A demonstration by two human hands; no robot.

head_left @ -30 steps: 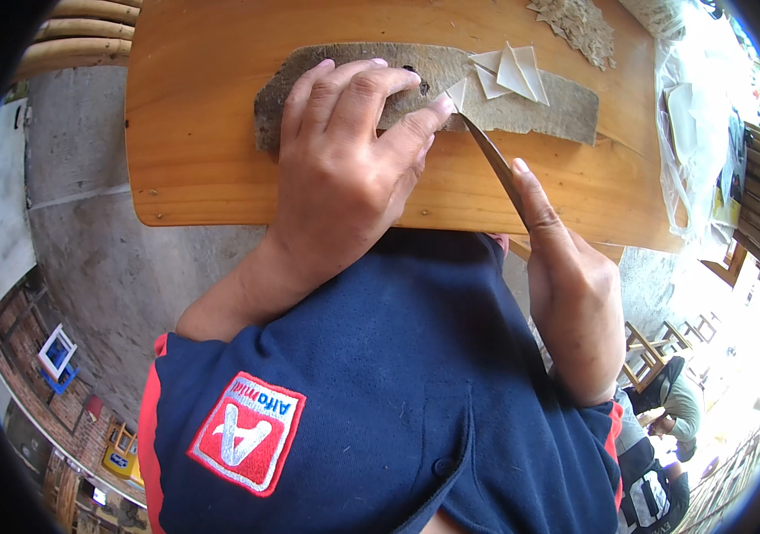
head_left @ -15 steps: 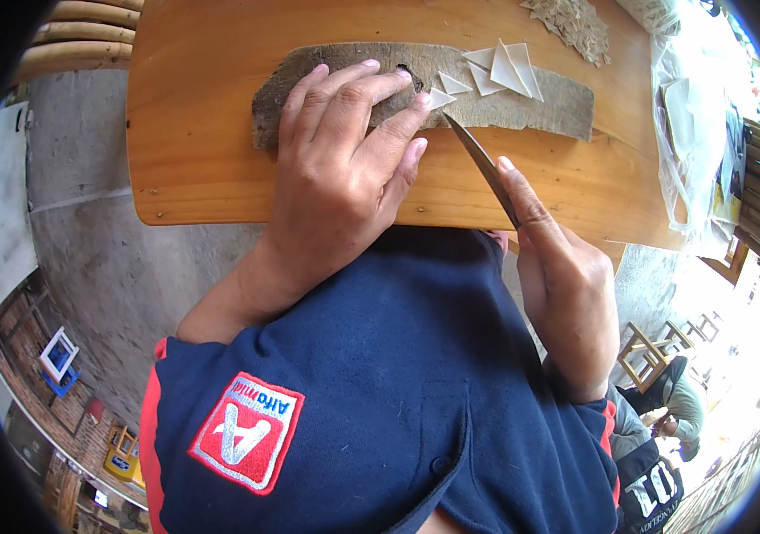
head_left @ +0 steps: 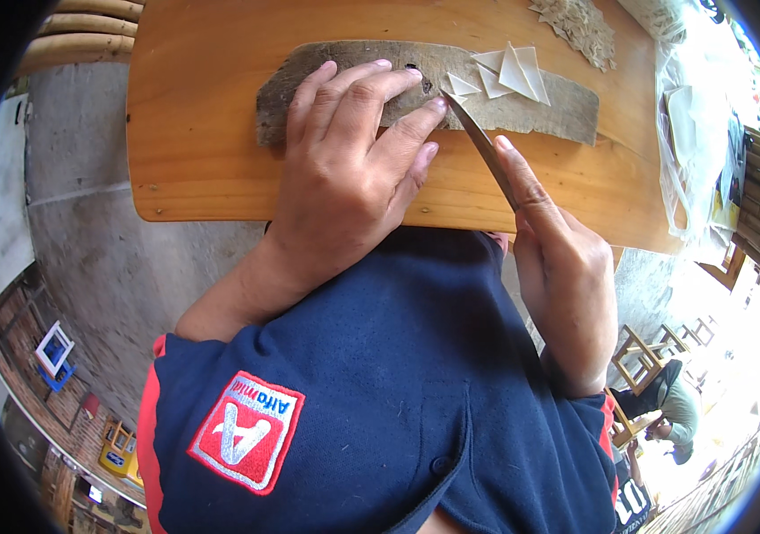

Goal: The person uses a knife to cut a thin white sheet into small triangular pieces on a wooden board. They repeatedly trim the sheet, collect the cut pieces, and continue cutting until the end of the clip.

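A worn wooden board (head_left: 540, 111) lies across the table. My left hand (head_left: 353, 151) rests on its left half, fingers outstretched and slightly apart. The index fingertip touches the board at the tip of a knife (head_left: 484, 149). My right hand (head_left: 562, 254) is closed round the knife's handle, thumb laid along the top, and the dark blade slants up and left onto the board. Just beyond the tip lies a small pale triangular piece (head_left: 462, 85). Larger thin white triangular pieces (head_left: 522, 73) overlap further right. Whatever lies under my left fingertips is hidden.
The board sits on an orange-brown wooden table (head_left: 202, 133). A heap of pale small cut pieces (head_left: 580, 31) is at the far right, with a clear plastic bag (head_left: 678, 160) along the right edge. Another person (head_left: 678, 405) and wooden stools (head_left: 638, 356) show at lower right.
The knife tip has moved up and slightly left, up against my left index fingertip. The small white piece that showed beside that finger is now mostly covered.
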